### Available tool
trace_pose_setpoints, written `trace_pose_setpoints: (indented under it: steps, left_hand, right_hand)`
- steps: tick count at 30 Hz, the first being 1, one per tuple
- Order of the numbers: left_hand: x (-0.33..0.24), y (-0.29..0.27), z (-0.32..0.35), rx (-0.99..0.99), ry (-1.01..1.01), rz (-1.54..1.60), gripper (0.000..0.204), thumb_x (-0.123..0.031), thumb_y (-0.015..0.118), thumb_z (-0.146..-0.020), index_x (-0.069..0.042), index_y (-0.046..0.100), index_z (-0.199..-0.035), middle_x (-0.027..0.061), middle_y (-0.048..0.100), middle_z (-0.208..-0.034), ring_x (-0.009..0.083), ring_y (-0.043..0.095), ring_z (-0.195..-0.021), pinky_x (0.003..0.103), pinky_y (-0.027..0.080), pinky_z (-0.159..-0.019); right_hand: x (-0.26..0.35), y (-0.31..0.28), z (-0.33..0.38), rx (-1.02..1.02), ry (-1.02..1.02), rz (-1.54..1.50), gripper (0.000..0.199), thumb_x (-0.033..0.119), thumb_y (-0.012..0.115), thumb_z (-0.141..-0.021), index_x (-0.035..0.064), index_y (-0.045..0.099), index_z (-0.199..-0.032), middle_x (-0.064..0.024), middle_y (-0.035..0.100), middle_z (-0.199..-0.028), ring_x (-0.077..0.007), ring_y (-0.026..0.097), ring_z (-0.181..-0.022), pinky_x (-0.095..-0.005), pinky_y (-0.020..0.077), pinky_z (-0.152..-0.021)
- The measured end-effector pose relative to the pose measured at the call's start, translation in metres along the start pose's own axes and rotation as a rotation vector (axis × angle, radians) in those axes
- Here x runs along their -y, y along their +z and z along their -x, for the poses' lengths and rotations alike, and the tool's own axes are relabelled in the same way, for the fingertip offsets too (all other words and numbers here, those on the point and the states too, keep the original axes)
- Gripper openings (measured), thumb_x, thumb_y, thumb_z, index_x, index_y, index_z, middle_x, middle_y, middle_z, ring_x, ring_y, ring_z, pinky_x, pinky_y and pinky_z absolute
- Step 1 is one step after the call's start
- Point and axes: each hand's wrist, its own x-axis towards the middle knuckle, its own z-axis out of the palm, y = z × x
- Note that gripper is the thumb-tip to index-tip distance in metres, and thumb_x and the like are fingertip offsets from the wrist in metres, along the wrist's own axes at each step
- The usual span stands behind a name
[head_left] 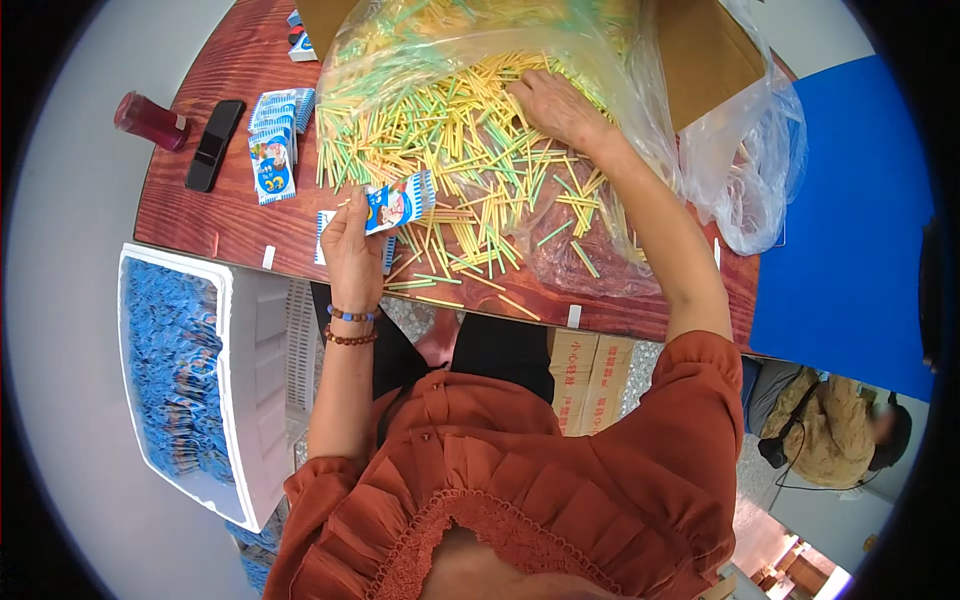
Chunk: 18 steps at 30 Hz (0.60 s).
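Between the fingers of my left hand (350, 245) is a small blue-and-white packet (398, 203), tilted over the near left edge of a heap of thin sticks (440, 120). The sticks are yellow, pale green and pinkish, and they spill out of a clear plastic bag (590, 45). My right hand (562, 108) reaches onto the far side of the heap with its fingers curled down among the sticks. What those fingertips grip, if anything, is hidden. Partly under my left hand, another packet (322, 238) lies on the table.
On the wooden table (240, 225) lie a stack of packets (273, 160), a black phone (214, 145) and a dark red bottle (152, 121). A white foam box (228, 400) full of blue packets stands at the left. A crumpled plastic bag (745, 170) hangs at the right, near another person (825, 430).
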Motion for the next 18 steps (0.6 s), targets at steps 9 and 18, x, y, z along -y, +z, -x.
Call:
trace_pose_setpoints:
  steps: [9,18]
  left_hand:
    - [-0.001,-0.004,0.001,-0.007,0.009,-0.039,0.024,-0.025,0.055,-0.097,-0.004,0.066,-0.096,0.0024,0.068,-0.089,0.0089,0.064,-0.079,0.024,0.052,-0.064]
    - [0.0,-0.004,0.002,0.026,-0.006,0.009,0.021,-0.021,0.055,-0.096,-0.004,0.064,-0.105,0.004,0.068,-0.094,0.0113,0.065,-0.081,0.025,0.053,-0.067]
  right_hand:
    - [-0.01,0.005,0.01,-0.162,0.127,-0.027,0.03,0.008,0.056,-0.084,0.0029,0.051,-0.113,-0.016,0.052,-0.11,-0.0314,0.046,-0.109,-0.0392,0.0344,-0.093]
    - [-0.009,-0.008,0.009,-0.29,0.516,-1.178,0.028,0.018,0.05,-0.097,0.0006,0.049,-0.119,-0.0081,0.061,-0.091,-0.0216,0.059,-0.087,-0.0381,0.0485,-0.079]
